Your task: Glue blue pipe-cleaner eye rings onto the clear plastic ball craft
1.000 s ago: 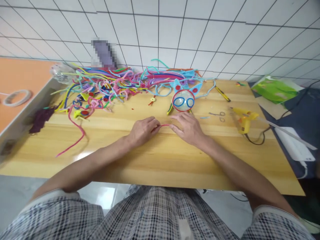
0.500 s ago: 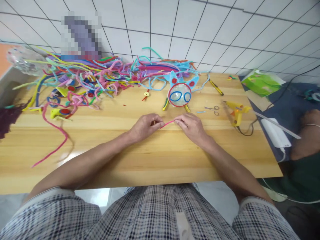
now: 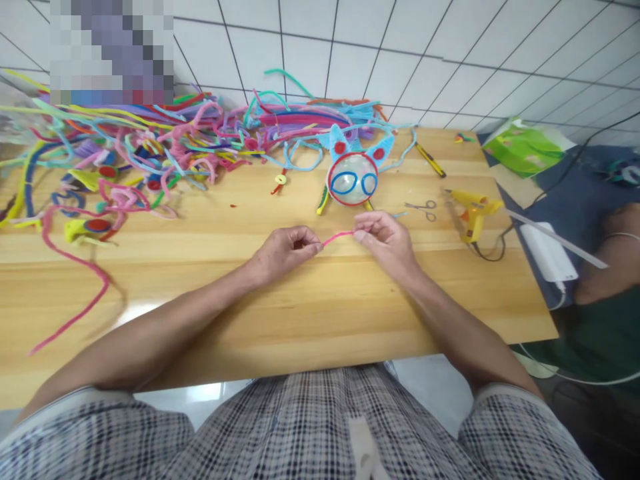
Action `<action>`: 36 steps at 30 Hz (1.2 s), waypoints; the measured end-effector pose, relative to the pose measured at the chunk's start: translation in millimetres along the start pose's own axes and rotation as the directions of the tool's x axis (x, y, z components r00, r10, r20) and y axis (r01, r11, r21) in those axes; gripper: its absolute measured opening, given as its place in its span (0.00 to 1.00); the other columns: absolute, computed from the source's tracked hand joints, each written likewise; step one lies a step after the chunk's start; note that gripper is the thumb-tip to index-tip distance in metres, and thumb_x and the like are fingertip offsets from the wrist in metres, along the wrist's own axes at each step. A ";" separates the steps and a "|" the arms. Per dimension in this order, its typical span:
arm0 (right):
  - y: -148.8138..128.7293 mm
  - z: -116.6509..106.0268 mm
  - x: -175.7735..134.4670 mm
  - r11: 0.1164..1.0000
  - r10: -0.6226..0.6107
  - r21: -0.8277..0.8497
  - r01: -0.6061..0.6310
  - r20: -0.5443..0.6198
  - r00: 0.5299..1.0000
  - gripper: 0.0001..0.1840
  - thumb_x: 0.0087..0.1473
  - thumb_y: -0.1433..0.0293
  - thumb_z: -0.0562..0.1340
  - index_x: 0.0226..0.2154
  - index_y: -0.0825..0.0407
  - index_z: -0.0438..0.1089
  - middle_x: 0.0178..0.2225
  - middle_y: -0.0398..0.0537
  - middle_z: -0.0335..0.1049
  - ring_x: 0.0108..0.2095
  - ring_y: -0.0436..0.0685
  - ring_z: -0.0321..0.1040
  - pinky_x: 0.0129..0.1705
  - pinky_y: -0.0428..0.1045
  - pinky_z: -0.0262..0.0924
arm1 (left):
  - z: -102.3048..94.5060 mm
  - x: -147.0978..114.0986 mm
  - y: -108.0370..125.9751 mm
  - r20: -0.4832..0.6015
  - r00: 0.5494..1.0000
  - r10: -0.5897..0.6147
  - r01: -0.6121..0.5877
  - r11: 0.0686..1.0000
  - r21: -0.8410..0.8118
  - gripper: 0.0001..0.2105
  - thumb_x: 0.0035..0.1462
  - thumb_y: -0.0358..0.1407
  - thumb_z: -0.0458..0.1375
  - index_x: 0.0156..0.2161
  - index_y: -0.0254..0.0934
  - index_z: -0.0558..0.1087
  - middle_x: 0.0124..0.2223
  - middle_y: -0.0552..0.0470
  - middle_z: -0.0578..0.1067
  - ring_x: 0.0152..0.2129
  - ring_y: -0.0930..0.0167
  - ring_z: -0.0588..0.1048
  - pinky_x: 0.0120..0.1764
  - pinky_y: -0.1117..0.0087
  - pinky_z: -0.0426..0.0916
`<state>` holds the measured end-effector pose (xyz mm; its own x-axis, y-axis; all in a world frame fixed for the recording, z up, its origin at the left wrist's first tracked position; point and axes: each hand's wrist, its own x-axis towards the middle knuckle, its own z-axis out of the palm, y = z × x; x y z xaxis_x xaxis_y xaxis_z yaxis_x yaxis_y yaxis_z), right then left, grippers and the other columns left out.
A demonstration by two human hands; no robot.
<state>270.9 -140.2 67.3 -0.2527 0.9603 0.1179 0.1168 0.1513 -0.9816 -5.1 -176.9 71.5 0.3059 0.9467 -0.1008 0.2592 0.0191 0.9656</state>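
Note:
A short pink pipe cleaner (image 3: pixel 338 237) stretches between my two hands, just above the wooden table. Its left end is pinched between the thumb and forefinger of my left hand (image 3: pixel 287 252). My right hand (image 3: pixel 386 241) grips the other end, its outer fingers partly raised. Just beyond my hands stands a clear round figure (image 3: pixel 353 179) with a red rim, blue glasses-like loops and light-blue ears with red dots. Small scissors (image 3: pixel 424 209) lie to its right. Beside them is a yellow hot glue gun (image 3: pixel 471 212) with a black cord.
Heaped pipe cleaners (image 3: pixel 190 127) of many colours cover the table's back left. A long pink pipe cleaner (image 3: pixel 103 287) curves toward the front. A yellow utility knife (image 3: pixel 431 160) lies back right. Past the right edge are a white power strip (image 3: pixel 549 250), a green packet (image 3: pixel 525 150) and another person's arm (image 3: pixel 613 253).
My right hand has shifted slightly right and its fingers have loosened and lifted. More of the pink pipe cleaner shows between my hands. The camera view has turned a little.

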 end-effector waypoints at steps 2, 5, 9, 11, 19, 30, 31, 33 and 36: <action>0.2 1.8 -0.2 0.998 0.013 0.054 -0.014 0.011 1.000 0.26 0.56 0.48 0.83 0.49 0.43 0.83 0.41 0.44 0.86 0.43 0.56 0.82 0.50 0.52 0.79 | 0.9 0.0 0.7 -0.019 1.000 -0.004 0.003 1.000 -0.029 0.19 0.61 0.52 0.69 0.36 0.37 0.79 0.29 0.57 0.73 0.25 0.74 0.67 0.33 0.71 0.65; 1.1 5.8 -1.0 0.990 0.043 0.133 -0.047 0.034 0.998 0.32 0.51 0.45 0.85 0.49 0.44 0.82 0.41 0.44 0.87 0.41 0.55 0.82 0.49 0.52 0.79 | 2.9 0.1 0.9 -0.033 0.999 -0.018 0.016 0.996 -0.088 0.20 0.60 0.54 0.71 0.35 0.36 0.79 0.29 0.56 0.75 0.26 0.74 0.67 0.32 0.71 0.66; 2.6 11.3 -1.3 0.984 0.105 0.141 -0.107 0.020 0.994 0.33 0.49 0.39 0.84 0.43 0.45 0.83 0.38 0.44 0.86 0.36 0.54 0.80 0.45 0.51 0.78 | 6.6 -1.2 1.5 0.000 1.000 -0.021 0.021 0.993 -0.119 0.20 0.60 0.53 0.72 0.35 0.37 0.80 0.29 0.56 0.76 0.26 0.74 0.68 0.32 0.72 0.66; 2.5 14.4 -1.1 0.981 0.114 0.157 -0.116 0.023 0.993 0.34 0.48 0.37 0.84 0.40 0.46 0.82 0.37 0.44 0.86 0.35 0.54 0.79 0.44 0.51 0.77 | 9.3 -2.9 2.3 0.024 1.000 -0.012 0.015 0.993 -0.118 0.19 0.61 0.52 0.72 0.35 0.37 0.80 0.29 0.55 0.76 0.27 0.74 0.69 0.33 0.72 0.66; -4.6 25.0 -3.3 0.966 0.125 0.203 -0.159 0.171 0.977 0.34 0.51 0.35 0.82 0.35 0.47 0.79 0.35 0.45 0.85 0.35 0.55 0.80 0.45 0.53 0.78 | 20.1 -10.6 3.4 0.130 0.992 0.000 0.013 0.995 -0.098 0.16 0.63 0.49 0.68 0.37 0.36 0.80 0.29 0.57 0.72 0.26 0.74 0.65 0.32 0.72 0.61; -21.2 6.3 -13.6 0.744 -0.268 -0.516 0.425 0.352 0.897 0.12 0.77 0.67 0.62 0.41 0.47 0.81 0.38 0.48 0.82 0.38 0.59 0.74 0.47 0.55 0.69 | 14.1 -11.1 -2.1 -0.051 0.984 0.168 -0.171 0.984 -0.055 0.15 0.70 0.49 0.71 0.48 0.38 0.83 0.32 0.56 0.74 0.25 0.74 0.65 0.28 0.71 0.61; -21.0 6.1 -14.0 0.710 -0.275 -0.542 0.448 0.373 0.886 0.13 0.78 0.67 0.62 0.42 0.47 0.81 0.38 0.49 0.82 0.38 0.59 0.74 0.47 0.55 0.69 | 13.2 -11.0 -2.4 -0.052 0.976 0.212 -0.212 0.977 0.011 0.13 0.72 0.47 0.70 0.48 0.38 0.83 0.32 0.56 0.75 0.24 0.74 0.65 0.28 0.71 0.61; -20.0 6.7 -14.4 0.664 -0.259 -0.582 0.469 0.409 0.875 0.13 0.78 0.67 0.62 0.42 0.47 0.82 0.38 0.50 0.81 0.39 0.60 0.73 0.48 0.56 0.69 | 11.9 -10.9 -3.6 -0.037 0.944 0.327 -0.317 0.934 0.166 0.09 0.74 0.43 0.67 0.47 0.38 0.83 0.34 0.54 0.78 0.25 0.74 0.68 0.31 0.71 0.65; -18.2 8.6 -14.5 0.647 -0.226 -0.604 0.465 0.431 0.873 0.12 0.78 0.69 0.62 0.42 0.47 0.82 0.37 0.50 0.81 0.39 0.61 0.74 0.49 0.56 0.69 | 11.9 -11.7 -7.8 0.030 0.889 0.456 -0.433 0.819 0.377 0.08 0.77 0.37 0.63 0.46 0.38 0.84 0.39 0.49 0.83 0.30 0.71 0.76 0.36 0.70 0.70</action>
<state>264.1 -159.0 82.2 -0.6614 0.7036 0.2599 0.5380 0.6864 -0.4893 0.2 -191.9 62.3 0.4181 0.8410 0.3433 0.4256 -0.5152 0.7439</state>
